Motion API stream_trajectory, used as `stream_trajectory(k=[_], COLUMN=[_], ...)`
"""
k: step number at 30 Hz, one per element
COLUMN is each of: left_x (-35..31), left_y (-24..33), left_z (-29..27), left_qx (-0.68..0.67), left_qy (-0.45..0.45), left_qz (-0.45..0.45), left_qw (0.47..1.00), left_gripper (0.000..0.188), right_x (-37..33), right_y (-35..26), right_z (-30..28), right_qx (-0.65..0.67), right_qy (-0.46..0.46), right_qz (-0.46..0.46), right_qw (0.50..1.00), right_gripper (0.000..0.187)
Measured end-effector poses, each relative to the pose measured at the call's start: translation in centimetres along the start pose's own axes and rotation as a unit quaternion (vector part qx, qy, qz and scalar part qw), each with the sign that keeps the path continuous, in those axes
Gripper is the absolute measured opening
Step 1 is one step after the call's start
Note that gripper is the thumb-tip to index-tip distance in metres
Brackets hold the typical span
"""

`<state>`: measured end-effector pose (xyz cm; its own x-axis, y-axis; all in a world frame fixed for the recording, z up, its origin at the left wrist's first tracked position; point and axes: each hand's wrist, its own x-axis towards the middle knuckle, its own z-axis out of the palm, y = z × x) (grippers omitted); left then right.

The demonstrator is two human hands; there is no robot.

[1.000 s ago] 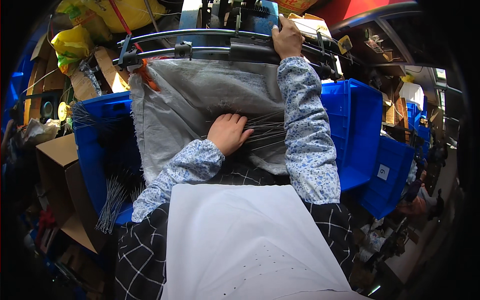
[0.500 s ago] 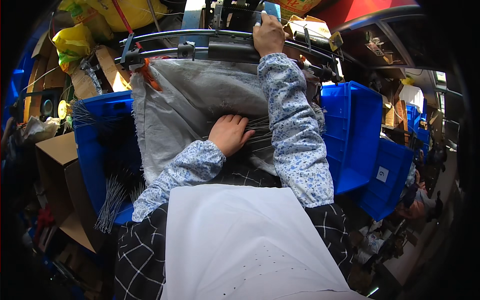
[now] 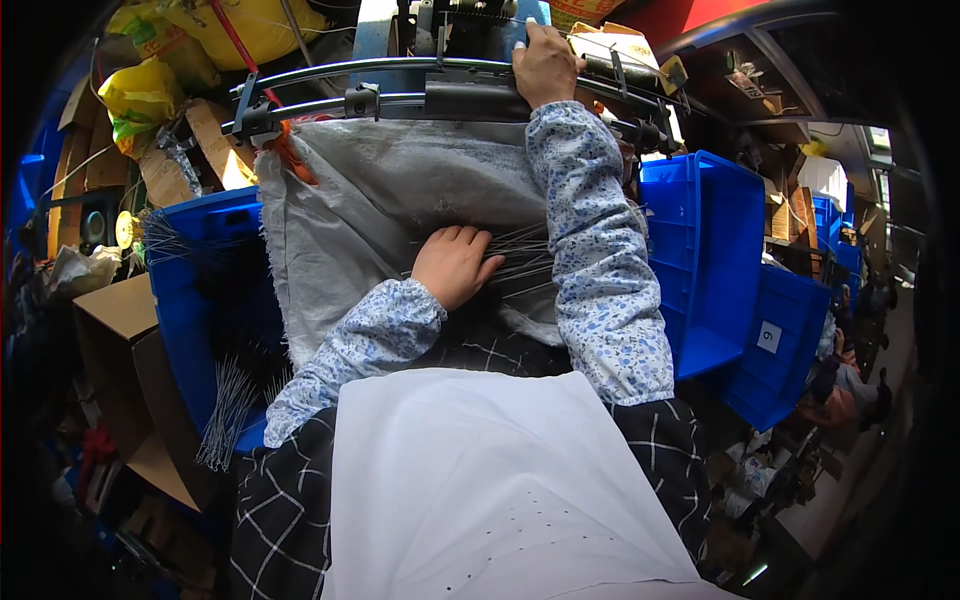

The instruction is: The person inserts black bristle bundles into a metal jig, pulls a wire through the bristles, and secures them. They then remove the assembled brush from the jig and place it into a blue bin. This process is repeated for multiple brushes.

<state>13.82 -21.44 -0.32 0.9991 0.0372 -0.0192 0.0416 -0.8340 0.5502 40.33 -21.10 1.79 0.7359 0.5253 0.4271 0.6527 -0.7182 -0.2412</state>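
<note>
First, a white apron (image 3: 480,470) is seen. Next, the left hand (image 3: 457,268) is rested palm-down on a grey woven sheet (image 3: 345,225), fingers slightly bent and close together; whether anything is gripped cannot be told. Thin metal wires (image 3: 522,255) are spread just right of it. The sheet is flanked by blue plastic crates (image 3: 725,265). Farther off, the right hand (image 3: 545,68) is placed over metal rails (image 3: 405,99), fingers partly extended, grip unclear.
</note>
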Motion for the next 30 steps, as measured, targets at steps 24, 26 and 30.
stream_trajectory(k=[24, 26, 30], left_x=[1.0, 2.7, 5.1], left_y=[5.7, 7.1, 5.3], left_z=[-8.6, -7.0, -0.3], left_qx=[-0.126, -0.064, 0.081], left_qy=[0.087, 0.036, -0.129], left_qz=[0.081, 0.103, 0.052], left_qw=[0.985, 0.992, 0.987], left_gripper=[0.038, 0.048, 0.072], right_x=[-12.1, -15.0, -18.7], right_y=[8.1, 9.3, 16.3], right_z=[-13.8, -14.7, -15.8], right_qx=[0.169, 0.250, 0.264], right_qy=[-0.200, -0.198, -0.127], right_qz=[-0.094, -0.026, 0.220], right_qw=[0.961, 0.947, 0.931], right_gripper=[0.032, 0.039, 0.034])
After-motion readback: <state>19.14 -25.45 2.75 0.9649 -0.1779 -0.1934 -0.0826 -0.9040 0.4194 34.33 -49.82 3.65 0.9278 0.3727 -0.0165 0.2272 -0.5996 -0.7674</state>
